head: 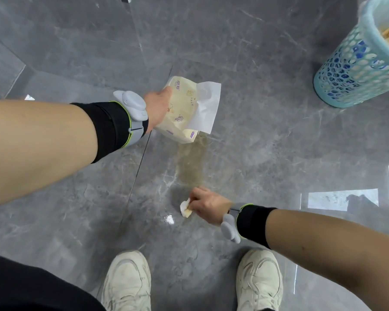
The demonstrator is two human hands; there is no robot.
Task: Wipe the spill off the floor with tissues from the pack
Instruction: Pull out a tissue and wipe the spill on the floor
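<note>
My left hand [158,106] grips a pale yellow tissue pack [182,113] above the floor, with a white tissue [206,106] sticking out of its opening. A brownish spill [190,163] streaks the grey marble floor [267,142] just below the pack. At the spill's near end, my right hand [208,204] presses a crumpled, partly stained tissue wad [185,208] against the floor.
A turquoise perforated waste basket [355,70] with used tissues inside stands at the upper right. My two white sneakers [128,281] [258,280] are planted at the bottom, close to the spill. Tile joints run diagonally left of the spill.
</note>
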